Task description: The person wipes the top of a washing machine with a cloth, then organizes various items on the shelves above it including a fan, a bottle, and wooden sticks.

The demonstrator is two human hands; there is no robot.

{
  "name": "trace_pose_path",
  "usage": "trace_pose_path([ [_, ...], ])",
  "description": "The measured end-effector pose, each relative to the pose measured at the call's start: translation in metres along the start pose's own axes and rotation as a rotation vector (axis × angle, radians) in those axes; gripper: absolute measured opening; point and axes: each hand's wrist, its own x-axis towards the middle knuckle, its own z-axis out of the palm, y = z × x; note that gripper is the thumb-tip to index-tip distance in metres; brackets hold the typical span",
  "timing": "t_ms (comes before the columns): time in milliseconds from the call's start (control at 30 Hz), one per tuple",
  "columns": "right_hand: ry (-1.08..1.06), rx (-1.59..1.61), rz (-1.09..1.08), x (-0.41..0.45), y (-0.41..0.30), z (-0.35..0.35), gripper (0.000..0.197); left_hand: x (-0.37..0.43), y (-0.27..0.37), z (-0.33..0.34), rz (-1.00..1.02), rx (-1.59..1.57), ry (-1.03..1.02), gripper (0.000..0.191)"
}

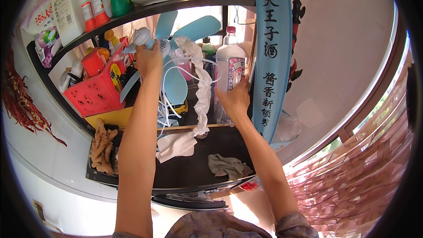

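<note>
My left hand (149, 59) grips the white and pale blue body of a small fan (165, 47), whose light blue blades spread behind and around it. A looped white cord (162, 100) hangs from the fan. My right hand (235, 97) is closed around the lower side of a large clear plastic bottle (228, 61) with a pink cap, which stands upright on the shelf. Between the hands a long crumpled strip of white paper (202, 96) hangs down to the black surface, where its flat end lies. A grey cloth (228, 166) lies crumpled near the front edge.
A red plastic basket (96, 96) of bottles and cups stands at left, above ginger roots (101, 148). Detergent bottles (67, 8) line the upper black shelf (155, 9). A blue ribbon with writing (271, 62) hangs right of the bottle. Dried chillies (23, 102) hang far left.
</note>
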Motion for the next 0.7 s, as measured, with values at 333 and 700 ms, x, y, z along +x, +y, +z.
trace_pose_path([
  [333, 0.039, 0.263, -0.258, -0.045, 0.016, -0.035, 0.103, 0.022, 0.020, 0.053, -0.230, 0.295, -0.070, 0.051],
  [700, 0.106, 0.264, -0.345, -0.052, 0.035, -0.044, 0.110, 0.041, -0.015, 0.068, -0.040, 0.385, -0.470, 0.041],
])
